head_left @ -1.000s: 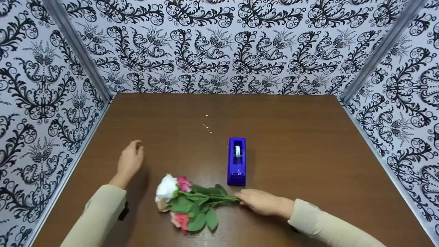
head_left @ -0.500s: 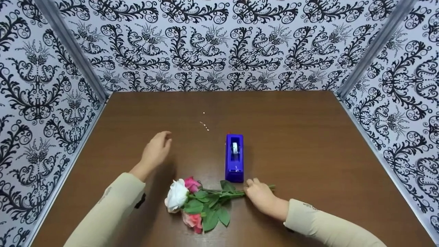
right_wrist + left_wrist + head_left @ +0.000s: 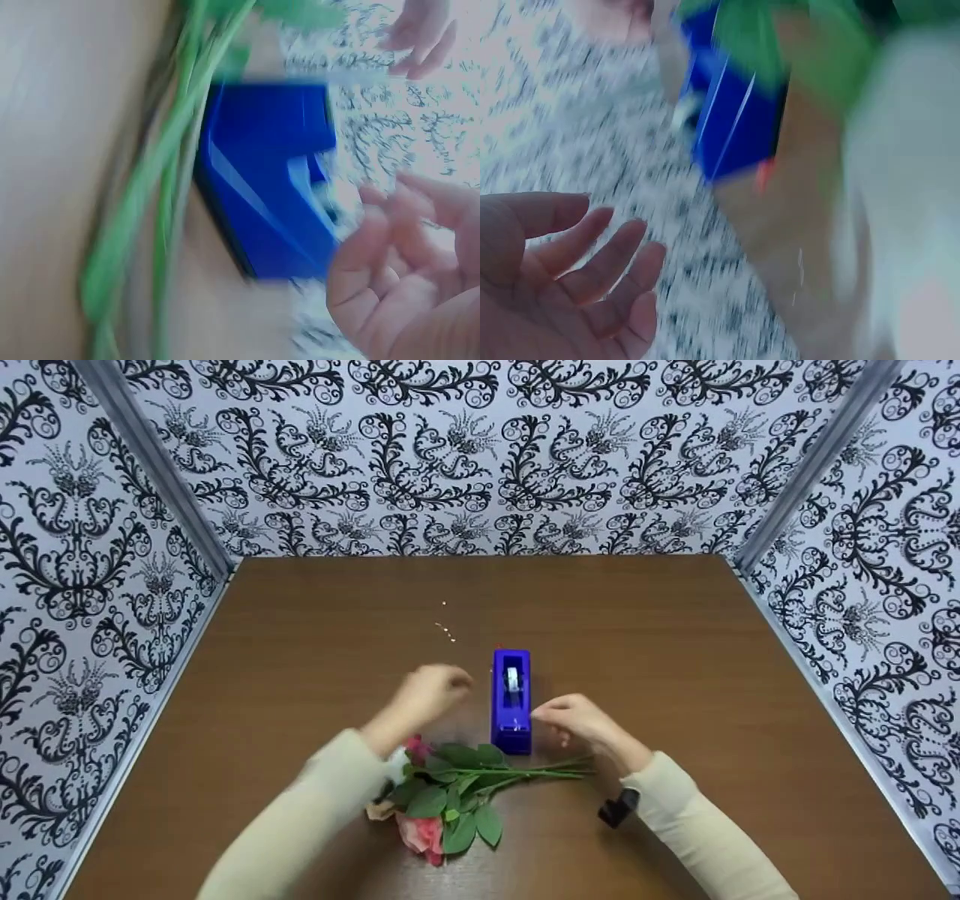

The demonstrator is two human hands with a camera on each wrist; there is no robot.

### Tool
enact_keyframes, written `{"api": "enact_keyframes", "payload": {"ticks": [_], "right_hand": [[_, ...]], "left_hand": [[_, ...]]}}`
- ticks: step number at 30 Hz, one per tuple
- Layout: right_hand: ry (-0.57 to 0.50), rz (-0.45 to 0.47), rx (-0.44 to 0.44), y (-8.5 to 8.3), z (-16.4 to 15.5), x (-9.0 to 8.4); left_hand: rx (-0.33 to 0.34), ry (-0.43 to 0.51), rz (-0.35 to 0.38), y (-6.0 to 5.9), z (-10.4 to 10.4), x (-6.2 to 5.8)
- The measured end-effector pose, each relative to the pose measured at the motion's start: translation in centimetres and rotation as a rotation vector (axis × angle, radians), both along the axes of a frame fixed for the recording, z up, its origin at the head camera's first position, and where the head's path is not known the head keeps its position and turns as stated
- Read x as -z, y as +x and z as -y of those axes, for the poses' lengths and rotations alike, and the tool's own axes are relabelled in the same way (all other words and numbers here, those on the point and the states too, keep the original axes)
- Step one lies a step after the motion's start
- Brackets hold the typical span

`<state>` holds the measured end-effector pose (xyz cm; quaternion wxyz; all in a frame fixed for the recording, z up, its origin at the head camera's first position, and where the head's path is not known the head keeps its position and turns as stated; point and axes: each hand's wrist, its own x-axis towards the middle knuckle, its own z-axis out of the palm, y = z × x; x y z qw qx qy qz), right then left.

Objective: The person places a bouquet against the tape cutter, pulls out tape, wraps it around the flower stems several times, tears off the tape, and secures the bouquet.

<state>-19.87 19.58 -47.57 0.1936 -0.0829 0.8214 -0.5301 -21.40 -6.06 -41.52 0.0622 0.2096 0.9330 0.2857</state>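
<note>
A blue tape dispenser point(image 3: 511, 727) with a roll of clear tape point(image 3: 512, 679) stands upright on the table. My left hand point(image 3: 431, 694) hovers left of it, fingers loosely bent and holding nothing; in the left wrist view this hand point(image 3: 585, 277) has its fingers apart. By the dispenser's right side is my right hand point(image 3: 589, 720), fingers relaxed and bent; whether a fingertip touches the dispenser I cannot tell. In front lies a bunch of artificial flowers, its pink rose point(image 3: 421, 834) at left and green stems point(image 3: 536, 773) pointing right. My left sleeve partly hides the white rose point(image 3: 395, 765).
The brown table point(image 3: 675, 660) is enclosed by patterned panels point(image 3: 465, 457) at the back and sides. Small pale specks point(image 3: 448, 632) mark the surface behind the dispenser. A black wrist camera point(image 3: 619, 808) hangs under my right cuff.
My right hand has let go of the flower stems and risen to the dispenser's side. My left hand has swung right, over the flower heads. The bunch has shifted right since one second ago.
</note>
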Motion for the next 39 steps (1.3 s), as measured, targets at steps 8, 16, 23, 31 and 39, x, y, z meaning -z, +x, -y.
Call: {"api": "enact_keyframes", "payload": {"ticks": [8,16,23,31,39], "right_hand": [[-0.125,0.260,0.179,-0.7,2.4,0.8],[-0.306,0.333,0.270,-1.2,2.7,0.3],[-0.526,0.498,0.190,-1.2,2.7,-0.8],[-0.527,0.359,0.102,2.4,1.8,-0.3],[-0.193,0.160,0.027,10.2,0.4,0.3]], "left_hand": [[0.015,0.032,0.257,-0.8,-4.5,3.6],[-0.021,0.092,0.350,-0.7,-4.9,4.6],[-0.091,0.181,0.506,-0.7,-4.7,4.8],[-0.110,0.201,0.543,-0.8,-4.2,4.9],[-0.064,0.169,0.450,-0.3,-4.2,5.0]]}}
